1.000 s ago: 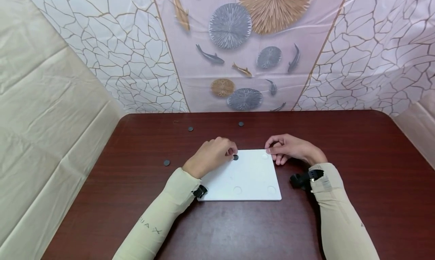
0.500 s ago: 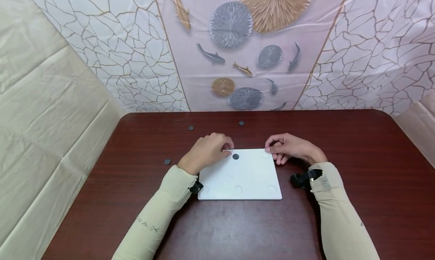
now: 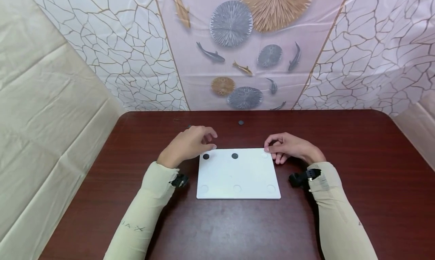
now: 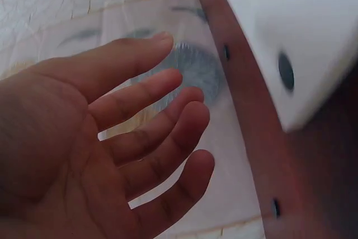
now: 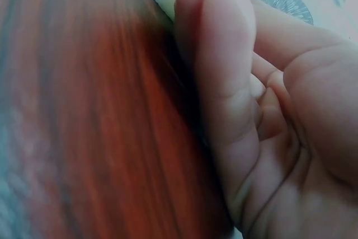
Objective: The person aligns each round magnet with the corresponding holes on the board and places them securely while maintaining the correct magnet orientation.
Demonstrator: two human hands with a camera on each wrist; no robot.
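Left hand [image 3: 187, 146], fingers parted, partly obstructs head view of one dark disc [image 3: 190, 126]. Right hand [image 3: 290, 147] pinches the white board [image 3: 238, 173] by its corner. Patterned cloth [image 3: 253, 52] hangs behind the table [image 3: 370, 169].

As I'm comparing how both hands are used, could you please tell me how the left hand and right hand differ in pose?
The left hand holds nothing, its fingers loosely curved and spread, while the right hand pinches the white board. The left hand is by the board's far left corner, near a dark disc; the right hand is at the far right corner. Both are bare.
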